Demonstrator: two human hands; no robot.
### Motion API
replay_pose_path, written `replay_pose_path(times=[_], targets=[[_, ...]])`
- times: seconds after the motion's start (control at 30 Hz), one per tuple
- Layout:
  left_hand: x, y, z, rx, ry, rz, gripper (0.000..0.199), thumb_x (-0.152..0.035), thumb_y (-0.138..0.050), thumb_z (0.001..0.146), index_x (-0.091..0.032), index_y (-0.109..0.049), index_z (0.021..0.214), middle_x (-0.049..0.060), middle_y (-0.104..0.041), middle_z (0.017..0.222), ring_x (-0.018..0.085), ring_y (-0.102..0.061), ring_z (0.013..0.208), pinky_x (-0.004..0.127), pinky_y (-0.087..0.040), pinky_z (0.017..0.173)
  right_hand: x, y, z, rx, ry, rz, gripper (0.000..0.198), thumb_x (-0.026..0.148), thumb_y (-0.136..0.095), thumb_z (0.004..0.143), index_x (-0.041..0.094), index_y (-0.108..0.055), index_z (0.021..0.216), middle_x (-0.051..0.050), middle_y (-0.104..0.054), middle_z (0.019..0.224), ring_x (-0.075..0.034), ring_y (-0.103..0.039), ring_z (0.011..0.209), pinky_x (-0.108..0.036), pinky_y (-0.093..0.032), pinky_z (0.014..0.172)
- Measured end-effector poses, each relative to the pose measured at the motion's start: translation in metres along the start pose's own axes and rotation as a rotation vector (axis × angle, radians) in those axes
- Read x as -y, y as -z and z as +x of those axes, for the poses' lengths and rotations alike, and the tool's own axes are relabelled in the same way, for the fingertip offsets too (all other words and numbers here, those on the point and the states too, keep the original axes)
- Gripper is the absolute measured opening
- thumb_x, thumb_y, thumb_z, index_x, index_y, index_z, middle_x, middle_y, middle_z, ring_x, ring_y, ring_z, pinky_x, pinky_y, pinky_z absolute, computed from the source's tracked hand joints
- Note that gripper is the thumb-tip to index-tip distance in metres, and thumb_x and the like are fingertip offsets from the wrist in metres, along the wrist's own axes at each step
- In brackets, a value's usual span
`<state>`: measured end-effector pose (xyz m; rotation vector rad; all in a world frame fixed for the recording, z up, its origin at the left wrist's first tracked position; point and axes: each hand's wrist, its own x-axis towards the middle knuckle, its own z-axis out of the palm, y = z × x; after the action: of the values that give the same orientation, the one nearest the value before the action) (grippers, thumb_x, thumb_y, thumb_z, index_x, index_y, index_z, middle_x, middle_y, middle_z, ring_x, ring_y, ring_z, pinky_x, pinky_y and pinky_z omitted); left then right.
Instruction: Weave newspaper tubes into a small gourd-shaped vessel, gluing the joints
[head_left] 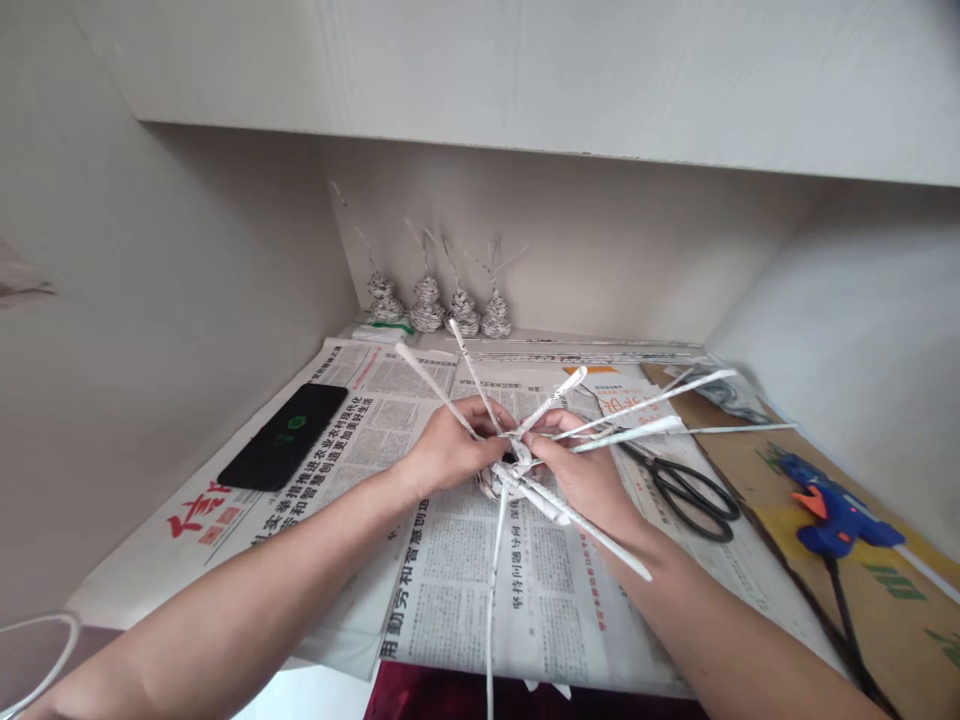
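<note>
Your two forearms [247, 610] nearest; left hand [446, 447] and right hand [585, 480] fingers [471, 408] pinch one paper weave [520, 455]. Four woven pieces [428, 308] behind.

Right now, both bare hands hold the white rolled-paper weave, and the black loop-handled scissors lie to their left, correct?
Wrong side: in the head view, the scissors lie to their right. The left hand and right hand do hold the rolled-paper weave.

Black phone [283, 437] flat on newspaper [450, 610], left. Black scissors [658, 468], right, near cardboard [892, 635]. Blue glue gun [829, 522] on cardboard, dark cord [840, 600] attached. White cable [73, 632], lower left.
</note>
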<state>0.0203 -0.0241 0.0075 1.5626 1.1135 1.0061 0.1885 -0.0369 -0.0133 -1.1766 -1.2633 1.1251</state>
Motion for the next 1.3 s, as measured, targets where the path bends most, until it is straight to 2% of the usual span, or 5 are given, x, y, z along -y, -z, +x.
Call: replay_pose_path(times=[0.3, 0.57, 0.8, 0.93, 1.3], targets=[[0.008, -0.003, 0.002, 0.071, 0.145, -0.383, 0.039, -0.020, -0.079, 0.065, -0.013, -0.065, 0.102, 0.004, -0.070, 0.080, 0.012, -0.063, 0.064, 0.023, -0.050, 0.061, 0.006, -0.003, -0.001, 0.000, 0.030, -0.020, 0.008, 0.022, -0.066, 0.073, 0.021, -0.066, 0.080, -0.001, -0.068, 0.075, -0.017, -0.063, 0.067, -0.030, -0.050, 0.062], [0.010, -0.007, 0.003, -0.019, 0.131, -0.346, 0.034, -0.025, -0.082, 0.064, -0.013, -0.068, 0.093, 0.002, -0.069, 0.070, 0.011, -0.060, 0.056, 0.022, -0.046, 0.052, 0.003, -0.004, -0.004, -0.006, 0.121, -0.099, 0.009, 0.025, -0.064, 0.076, 0.021, -0.065, 0.084, -0.002, -0.068, 0.081, -0.018, -0.063, 0.074, -0.031, -0.049, 0.069], [0.014, -0.006, 0.004, -0.053, 0.146, -0.454, 0.036, -0.019, -0.082, 0.063, -0.012, -0.068, 0.096, 0.002, -0.070, 0.073, 0.011, -0.062, 0.058, 0.021, -0.047, 0.054, 0.005, -0.001, -0.003, -0.039, -0.011, -0.073, 0.022, 0.038, -0.072, 0.074, 0.020, -0.060, 0.078, 0.001, -0.062, 0.061, -0.017, -0.059, 0.057, -0.029, -0.045, 0.054], [0.016, -0.008, 0.006, -0.083, 0.131, -0.511, 0.037, -0.018, -0.082, 0.061, -0.011, -0.068, 0.094, 0.004, -0.071, 0.075, 0.012, -0.065, 0.064, 0.023, -0.050, 0.061, 0.004, -0.001, -0.001, -0.044, -0.049, -0.146, 0.023, 0.040, -0.070, 0.075, 0.019, -0.068, 0.081, -0.003, -0.071, 0.074, -0.022, -0.065, 0.073, -0.034, -0.049, 0.068], [0.015, -0.018, 0.002, -0.132, 0.094, -0.431, 0.030, -0.021, -0.079, 0.066, -0.012, -0.064, 0.090, 0.002, -0.069, 0.072, 0.011, -0.063, 0.062, 0.022, -0.049, 0.059, -0.019, -0.006, 0.004, -0.106, 0.013, 0.091, 0.028, 0.040, -0.079, 0.066, 0.018, -0.067, 0.080, -0.002, -0.068, 0.072, -0.019, -0.062, 0.070, -0.034, -0.048, 0.069]])
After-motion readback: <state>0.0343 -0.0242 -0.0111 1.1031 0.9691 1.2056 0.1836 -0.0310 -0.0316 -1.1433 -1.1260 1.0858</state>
